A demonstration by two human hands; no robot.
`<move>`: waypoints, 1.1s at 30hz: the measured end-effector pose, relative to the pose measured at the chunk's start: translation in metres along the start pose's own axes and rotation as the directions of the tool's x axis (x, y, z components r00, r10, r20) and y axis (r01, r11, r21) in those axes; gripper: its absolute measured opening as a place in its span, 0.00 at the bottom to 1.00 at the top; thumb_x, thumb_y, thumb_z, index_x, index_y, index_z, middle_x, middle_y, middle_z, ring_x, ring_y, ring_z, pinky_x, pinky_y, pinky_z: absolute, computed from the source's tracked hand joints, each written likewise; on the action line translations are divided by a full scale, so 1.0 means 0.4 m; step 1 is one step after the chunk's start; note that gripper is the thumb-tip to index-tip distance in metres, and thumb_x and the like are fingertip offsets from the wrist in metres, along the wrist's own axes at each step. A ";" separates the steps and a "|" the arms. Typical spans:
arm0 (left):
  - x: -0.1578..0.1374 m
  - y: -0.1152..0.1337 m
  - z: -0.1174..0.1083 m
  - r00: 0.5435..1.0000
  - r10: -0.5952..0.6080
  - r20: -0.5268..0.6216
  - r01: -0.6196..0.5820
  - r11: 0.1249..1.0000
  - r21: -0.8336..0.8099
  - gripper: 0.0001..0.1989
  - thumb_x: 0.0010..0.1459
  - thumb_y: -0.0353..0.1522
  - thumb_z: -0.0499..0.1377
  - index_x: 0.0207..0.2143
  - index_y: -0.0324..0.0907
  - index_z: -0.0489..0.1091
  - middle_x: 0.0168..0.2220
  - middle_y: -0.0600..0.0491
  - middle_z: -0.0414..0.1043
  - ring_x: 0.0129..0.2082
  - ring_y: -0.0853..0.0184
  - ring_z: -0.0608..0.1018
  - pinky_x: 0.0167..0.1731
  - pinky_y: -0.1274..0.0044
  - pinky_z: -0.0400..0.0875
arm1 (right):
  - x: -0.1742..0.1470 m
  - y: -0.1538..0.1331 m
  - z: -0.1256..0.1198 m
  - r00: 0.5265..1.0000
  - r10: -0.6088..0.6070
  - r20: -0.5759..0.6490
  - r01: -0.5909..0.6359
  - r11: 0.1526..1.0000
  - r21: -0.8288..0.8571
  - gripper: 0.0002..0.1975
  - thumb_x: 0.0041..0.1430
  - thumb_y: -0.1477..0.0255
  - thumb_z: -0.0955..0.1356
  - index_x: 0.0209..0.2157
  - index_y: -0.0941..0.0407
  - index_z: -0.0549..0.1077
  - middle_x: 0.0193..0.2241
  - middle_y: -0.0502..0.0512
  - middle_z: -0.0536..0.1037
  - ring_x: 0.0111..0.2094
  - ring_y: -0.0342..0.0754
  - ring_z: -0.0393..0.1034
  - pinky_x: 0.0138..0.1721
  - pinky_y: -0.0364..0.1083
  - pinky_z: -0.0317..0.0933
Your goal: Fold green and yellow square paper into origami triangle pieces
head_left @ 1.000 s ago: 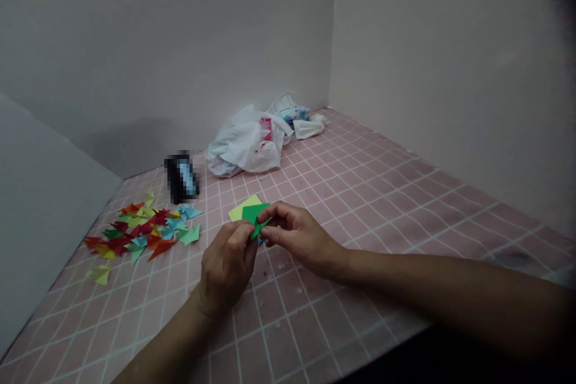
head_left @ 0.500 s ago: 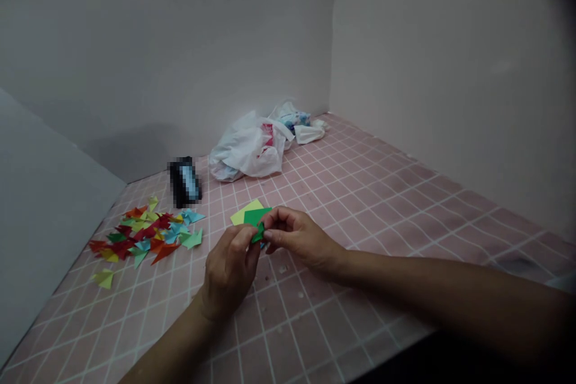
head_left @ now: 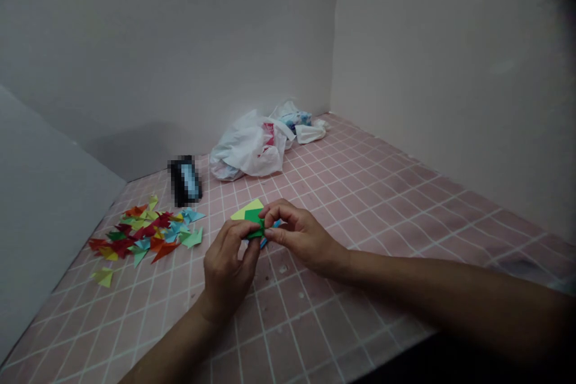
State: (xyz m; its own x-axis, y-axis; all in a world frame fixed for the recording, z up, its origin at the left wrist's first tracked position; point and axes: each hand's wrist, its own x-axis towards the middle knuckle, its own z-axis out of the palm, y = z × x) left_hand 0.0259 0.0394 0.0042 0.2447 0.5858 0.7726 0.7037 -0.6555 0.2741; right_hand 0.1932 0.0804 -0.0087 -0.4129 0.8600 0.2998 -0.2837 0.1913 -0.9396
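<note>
pink checked cloth [head_left: 324,312] spreads before us, bearing a white plastic bag [head_left: 247,147]. left of the bag and nearer us lies a heap of folded papers [head_left: 144,231]. in front of the bag, our left hand [head_left: 228,258] and right hand [head_left: 306,241] meet. yellow paper [head_left: 243,210] lies between them and the bag. both hands pinch green paper [head_left: 258,231], well before the bag.

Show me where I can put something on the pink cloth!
Biggest bare patch of pink cloth: between the right forearm and right wall. A smaller, speckled one lies between that forearm and the left forearm. It's crowded at left with folded papers, and in the middle, where the left hand and right hand hold green paper.
</note>
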 end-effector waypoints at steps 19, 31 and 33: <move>0.008 0.017 0.010 0.514 -0.752 0.413 0.753 0.166 -0.636 0.11 0.50 0.33 0.69 0.35 0.39 0.75 0.29 0.55 0.77 0.26 0.72 0.77 0.30 0.78 0.73 | 0.007 -0.016 -0.007 1.000 -0.002 0.027 0.007 0.986 -0.166 0.04 0.54 0.76 0.68 0.33 0.55 0.69 0.33 0.50 0.72 0.36 0.45 0.69 0.40 0.47 0.66; 0.019 0.036 0.012 0.411 -0.764 0.497 0.728 -0.054 -0.684 0.09 0.44 0.31 0.70 0.31 0.38 0.78 0.24 0.55 0.76 0.23 0.73 0.75 0.27 0.79 0.74 | 0.015 0.002 -0.010 0.995 0.100 0.001 -0.100 0.989 -0.113 0.04 0.49 0.76 0.68 0.29 0.56 0.69 0.28 0.48 0.70 0.31 0.43 0.66 0.33 0.44 0.61; 0.020 0.036 0.013 0.406 -0.766 0.498 0.726 -0.060 -0.685 0.09 0.44 0.31 0.70 0.31 0.38 0.78 0.24 0.56 0.76 0.22 0.73 0.75 0.27 0.79 0.74 | 0.015 0.002 -0.010 0.994 0.113 0.004 -0.112 0.988 -0.108 0.04 0.48 0.76 0.68 0.29 0.56 0.69 0.27 0.47 0.70 0.30 0.43 0.65 0.33 0.44 0.60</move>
State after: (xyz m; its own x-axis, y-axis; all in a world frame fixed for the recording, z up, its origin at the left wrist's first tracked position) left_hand 0.0414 0.0374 0.0113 -0.1070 0.9776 -0.1812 -0.3213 0.1385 0.9368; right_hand 0.1939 0.0878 -0.0084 -0.4456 0.8743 0.1925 -0.1408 0.1438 -0.9795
